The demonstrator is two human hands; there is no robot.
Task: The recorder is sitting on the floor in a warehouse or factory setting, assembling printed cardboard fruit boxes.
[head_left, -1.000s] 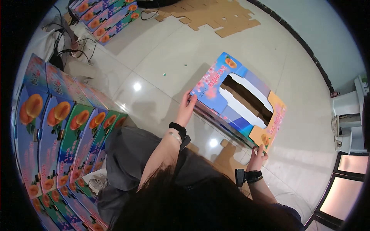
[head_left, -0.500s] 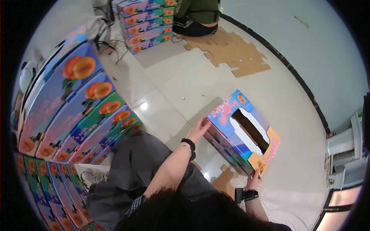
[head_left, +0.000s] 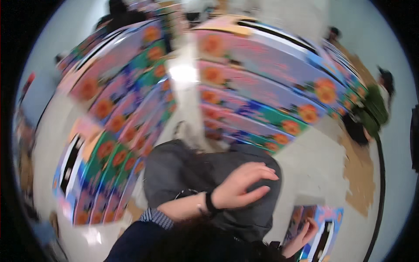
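Observation:
Over my grey-trousered knee, my left hand [head_left: 246, 185] is held out with thumb and fingers apart, holding nothing. At the lower right my right hand [head_left: 305, 236] hovers at or just over a cardboard fruit box [head_left: 336, 220], its fingers loosely bent and apart. I cannot tell whether they touch it. The box is blue, pink and purple, with a dark slot between white flaps on top. In front of my knees stands a tall stack of similar boxes [head_left: 262, 83], printed with orange fruit and blurred by motion.
Another box stack [head_left: 126, 83] rises to the left, and a lower stack [head_left: 98, 174] stands nearer. Flattened brown cardboard [head_left: 360, 174] lies along the right wall. A person in green [head_left: 373, 109] sits beside it; a dark-clothed person [head_left: 122, 15] is at the far left.
My view has swung left, bringing the stacks to the middle. Both hands have left their two-handed grip on the box's corners; my left hand is now over my knee.

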